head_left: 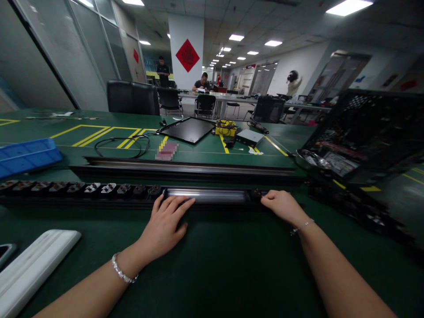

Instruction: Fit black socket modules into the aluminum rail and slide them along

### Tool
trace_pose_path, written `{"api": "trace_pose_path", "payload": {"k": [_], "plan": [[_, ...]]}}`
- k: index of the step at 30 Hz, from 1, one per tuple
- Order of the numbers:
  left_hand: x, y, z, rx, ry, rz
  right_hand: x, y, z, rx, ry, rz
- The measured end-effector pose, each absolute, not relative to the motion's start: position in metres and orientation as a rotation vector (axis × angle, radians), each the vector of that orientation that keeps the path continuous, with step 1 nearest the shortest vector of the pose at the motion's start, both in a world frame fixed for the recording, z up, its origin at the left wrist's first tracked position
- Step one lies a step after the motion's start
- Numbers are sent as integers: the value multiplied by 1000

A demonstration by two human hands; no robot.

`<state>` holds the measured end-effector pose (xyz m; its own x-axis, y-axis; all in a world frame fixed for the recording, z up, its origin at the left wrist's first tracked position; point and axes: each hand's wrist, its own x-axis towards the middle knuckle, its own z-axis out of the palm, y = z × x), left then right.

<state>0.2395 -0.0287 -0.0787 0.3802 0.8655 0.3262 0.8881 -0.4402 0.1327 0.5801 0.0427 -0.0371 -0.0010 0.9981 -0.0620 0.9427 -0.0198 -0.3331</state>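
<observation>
A long black metal channel (pixel 212 196) lies across the green table in front of me. A row of socket modules (pixel 108 188), some black and some with pale faces, fills its left part. My left hand (pixel 168 221) rests on the channel with fingers spread, just right of the last module in the row. Further right, a single black socket module (pixel 256 194) sits in the channel. My right hand (pixel 278 204) is closed at the right side of this module, its fingertips partly hidden. Between my hands, the channel's shiny inside shows.
More black rails (pixel 188 170) lie behind the channel. A blue bin (pixel 28 154) and a white bar (pixel 36 265) are at left. A metal bowl (pixel 313 160) and a large black case (pixel 371 132) stand at right. A flat black panel (pixel 188 129) lies further back.
</observation>
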Motion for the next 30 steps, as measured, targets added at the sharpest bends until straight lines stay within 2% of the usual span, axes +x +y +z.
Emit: {"api": "trace_pose_path", "payload": {"k": [15, 30], "plan": [[239, -29, -78, -2563, -1622, -560, 581, 43, -41, -2011, -2027, 386], [240, -29, -78, -2549, -1629, -548, 583, 43, -45, -1994, -1896, 499]]}}
